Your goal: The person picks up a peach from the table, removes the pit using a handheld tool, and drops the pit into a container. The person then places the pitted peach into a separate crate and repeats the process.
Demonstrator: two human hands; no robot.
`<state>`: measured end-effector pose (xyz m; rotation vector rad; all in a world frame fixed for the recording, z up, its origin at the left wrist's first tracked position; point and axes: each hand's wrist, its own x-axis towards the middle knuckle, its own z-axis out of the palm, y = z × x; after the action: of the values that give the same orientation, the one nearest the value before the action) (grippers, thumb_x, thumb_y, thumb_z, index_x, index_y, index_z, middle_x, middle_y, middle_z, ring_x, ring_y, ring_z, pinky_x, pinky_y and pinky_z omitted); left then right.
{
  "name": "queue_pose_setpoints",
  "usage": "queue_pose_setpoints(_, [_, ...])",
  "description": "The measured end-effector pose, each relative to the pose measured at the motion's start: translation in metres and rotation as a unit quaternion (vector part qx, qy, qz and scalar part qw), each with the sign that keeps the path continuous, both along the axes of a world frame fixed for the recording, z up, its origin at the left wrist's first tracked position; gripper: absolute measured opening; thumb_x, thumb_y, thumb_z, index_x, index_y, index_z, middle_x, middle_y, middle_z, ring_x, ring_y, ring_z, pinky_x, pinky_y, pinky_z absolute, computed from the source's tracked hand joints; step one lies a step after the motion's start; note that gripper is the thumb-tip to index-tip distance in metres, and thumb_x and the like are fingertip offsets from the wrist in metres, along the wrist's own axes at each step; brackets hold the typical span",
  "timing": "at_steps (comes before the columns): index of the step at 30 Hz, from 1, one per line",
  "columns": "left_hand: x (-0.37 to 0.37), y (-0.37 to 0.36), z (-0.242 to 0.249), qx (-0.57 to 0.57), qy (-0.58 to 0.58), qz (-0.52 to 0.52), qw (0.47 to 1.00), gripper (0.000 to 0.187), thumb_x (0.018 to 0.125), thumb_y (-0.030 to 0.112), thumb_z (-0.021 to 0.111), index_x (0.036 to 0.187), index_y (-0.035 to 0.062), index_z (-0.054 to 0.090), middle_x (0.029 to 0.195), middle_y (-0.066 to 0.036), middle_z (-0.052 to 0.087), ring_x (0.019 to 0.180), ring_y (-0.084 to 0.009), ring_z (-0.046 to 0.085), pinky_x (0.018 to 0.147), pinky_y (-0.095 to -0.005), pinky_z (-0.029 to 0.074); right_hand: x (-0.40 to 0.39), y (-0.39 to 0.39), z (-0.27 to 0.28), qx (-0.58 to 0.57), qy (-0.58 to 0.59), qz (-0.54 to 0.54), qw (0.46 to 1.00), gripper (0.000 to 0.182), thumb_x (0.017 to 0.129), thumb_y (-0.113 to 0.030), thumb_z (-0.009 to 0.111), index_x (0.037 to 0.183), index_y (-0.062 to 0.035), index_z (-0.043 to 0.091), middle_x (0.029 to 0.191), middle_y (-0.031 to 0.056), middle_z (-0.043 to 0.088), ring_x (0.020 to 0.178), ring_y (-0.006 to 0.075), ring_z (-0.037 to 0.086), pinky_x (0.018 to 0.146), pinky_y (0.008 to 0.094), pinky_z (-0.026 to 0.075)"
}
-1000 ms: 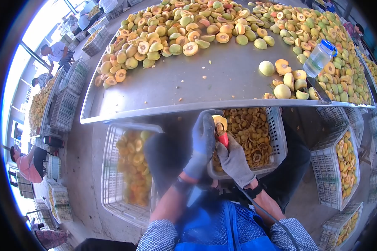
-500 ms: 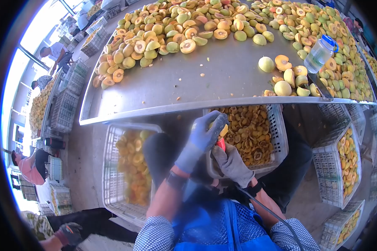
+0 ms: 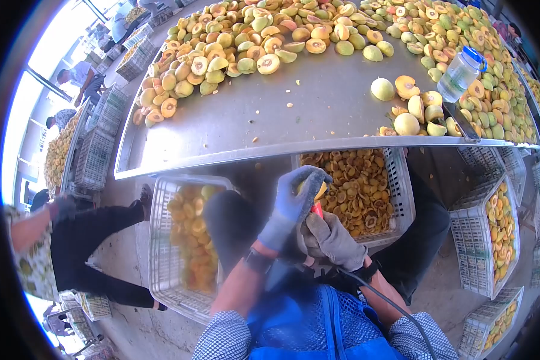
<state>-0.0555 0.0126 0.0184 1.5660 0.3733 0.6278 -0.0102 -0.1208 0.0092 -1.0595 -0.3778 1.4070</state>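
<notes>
My left hand (image 3: 289,201), in a blue-grey glove, is closed around a yellow peach piece (image 3: 321,191), mostly hidden by the fingers. My right hand (image 3: 336,241), in a grey glove, grips a tool with a red part (image 3: 317,209) showing at the fruit; its working end is hidden. Both hands meet above my lap, just in front of the metal table (image 3: 240,120). Beneath and beyond them stands a crate (image 3: 405,198) of brownish-orange fruit scraps (image 3: 366,207). A dark cable (image 3: 396,309) runs along my right forearm.
Halved peaches (image 3: 267,63) are heaped across the table's far side. At right are a water bottle (image 3: 459,78) and a flat dark blade-like tool (image 3: 461,123). Crates of fruit stand by my left leg (image 3: 162,258) and at right (image 3: 471,246). A co-worker (image 3: 72,252) is close on the left.
The co-worker on the left has moved further up in view, with the legs now stretched toward the left crate. My hands stay together, with only a slight shift in the fingers.
</notes>
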Motion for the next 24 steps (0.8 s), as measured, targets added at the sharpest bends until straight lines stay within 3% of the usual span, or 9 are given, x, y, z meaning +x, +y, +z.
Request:
queue_pose_setpoints(1, [0.0,0.003,-0.002,-0.001,0.001,0.001,1.0,0.035,0.098,0.029,0.05,0.092,-0.0027,0.066,0.083,-0.005,0.066,0.076,-0.0106,0.06,0.072,-0.026,0.049,0.001,-0.002,0.001,-0.003,0.055,0.019,0.998,0.033,0.099,-0.038,0.049,0.086,-0.0079,0.05,0.058,-0.0052,0.039,0.044,0.0036,0.033,0.04,0.0228,0.025])
queue_pose_setpoints(3, [-0.002,0.015,-0.005,-0.118,0.048,-0.122,0.984,0.034,0.096,0.027,0.052,0.091,-0.0027,0.066,0.082,-0.005,0.066,0.076,-0.0111,0.06,0.072,-0.0261,0.049,0.002,-0.007,0.001,-0.019,0.059,0.045,0.997,0.034,0.099,-0.039,0.049,0.084,-0.0084,0.049,0.058,-0.0054,0.038,0.043,0.0037,0.032,0.039,0.023,0.025])
queue_pose_setpoints(6, [-0.003,0.024,0.003,-0.089,0.076,-0.198,0.973,0.037,0.094,0.031,0.054,0.088,-0.0032,0.066,0.081,-0.007,0.066,0.075,-0.013,0.061,0.071,-0.0266,0.05,0.001,-0.009,0.005,-0.017,0.071,0.065,0.995,0.035,0.099,-0.041,0.047,0.083,-0.0091,0.049,0.057,-0.0056,0.037,0.041,0.0043,0.03,0.038,0.0234,0.024])
queue_pose_setpoints(10, [-0.002,0.021,-0.014,-0.177,0.016,-0.234,0.956,0.043,0.095,0.038,0.056,0.091,-0.0031,0.066,0.082,-0.009,0.066,0.074,-0.0153,0.064,0.069,-0.0285,0.051,-0.005,-0.009,0.006,0.075,0.185,0.08,0.977,0.042,0.098,-0.048,0.044,0.082,-0.0094,0.048,0.057,-0.0052,0.037,0.04,0.0057,0.031,0.039,0.024,0.026])
queue_pose_setpoints(14, [0.003,0.007,-0.019,-0.249,-0.076,-0.198,0.945,0.051,0.094,0.047,0.053,0.094,-0.003,0.063,0.08,-0.011,0.065,0.072,-0.0186,0.065,0.067,-0.0298,0.052,-0.001,-0.011,0.005,0.094,0.234,0.098,0.963,0.044,0.096,-0.05,0.045,0.081,-0.0091,0.049,0.058,-0.0039,0.041,0.045,0.0061,0.037,0.043,0.0243,0.03])
queue_pose_setpoints(16, [0.005,0.002,-0.021,-0.265,-0.087,-0.186,0.942,0.053,0.094,0.049,0.052,0.095,-0.0029,0.063,0.08,-0.012,0.065,0.071,-0.0194,0.065,0.066,-0.0301,0.052,-0.005,-0.013,-0.001,0.046,0.013,0.007,0.999,0.043,0.096,-0.048,0.046,0.08,-0.0082,0.051,0.061,-0.0024,0.045,0.051,0.0072,0.041,0.048,0.0249,0.034])
queue_pose_setpoints(18, [0.006,-0.003,-0.019,-0.276,-0.04,-0.095,0.956,0.054,0.094,0.051,0.05,0.095,-0.0019,0.063,0.08,-0.012,0.065,0.071,-0.0203,0.065,0.065,-0.0307,0.053,0.0,-0.011,-0.014,0.057,-0.042,0.023,0.997,0.042,0.096,-0.046,0.046,0.08,-0.0075,0.051,0.062,-0.0018,0.046,0.053,0.0078,0.041,0.049,0.0251,0.035])
queue_pose_setpoints(22, [0.009,-0.007,-0.033,-0.352,-0.045,-0.045,0.934,0.057,0.095,0.053,0.046,0.096,-0.0014,0.063,0.081,-0.011,0.065,0.071,-0.0214,0.065,0.064,-0.0307,0.053,0.002,-0.013,-0.006,0.066,-0.15,0.024,0.986,0.041,0.097,-0.043,0.046,0.08,-0.0055,0.051,0.064,-0.001,0.046,0.055,0.0089,0.041,0.051,0.0261,0.035])
queue_pose_setpoints(24, [0.007,-0.006,-0.045,-0.558,-0.117,0.01,0.822,0.06,0.095,0.057,0.043,0.096,0.0006,0.064,0.082,-0.009,0.065,0.07,-0.0197,0.065,0.063,-0.0291,0.053,-0.001,-0.014,-0.014,0.08,-0.105,0.032,0.991,0.04,0.097,-0.041,0.047,0.081,-0.0053,0.051,0.063,-0.0012,0.046,0.055,0.0084,0.041,0.05,0.0257,0.035])
